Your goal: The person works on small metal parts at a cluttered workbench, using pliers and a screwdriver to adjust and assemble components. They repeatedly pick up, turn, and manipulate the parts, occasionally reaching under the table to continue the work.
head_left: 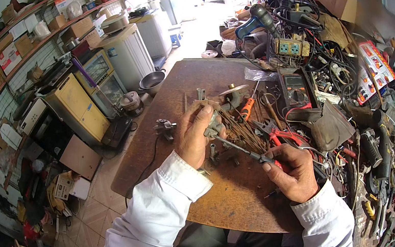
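My left hand (193,137) is closed around a small grey-green metal part (214,124) over the workbench. In my right hand (294,170) is a screwdriver (238,148), gripped by its red and black handle. Its shaft points up and left, and the tip meets the underside of the metal part; the exact contact is hidden by my fingers. Beyond my hands lie an orange-handled screwdriver (247,109), a heap of thin rusty rods (245,134) and red-handled pliers (282,136). A small metal fitting (164,127) sits left of my left hand.
The brown wooden workbench (153,104) stretches away from me. Tangled tools and cables crowd its right side, with a multimeter (296,88), a socket block (291,48) and a blue and grey power tool (256,21). Appliances, a dark pan (152,80) and loaded shelves (39,40) stand left.
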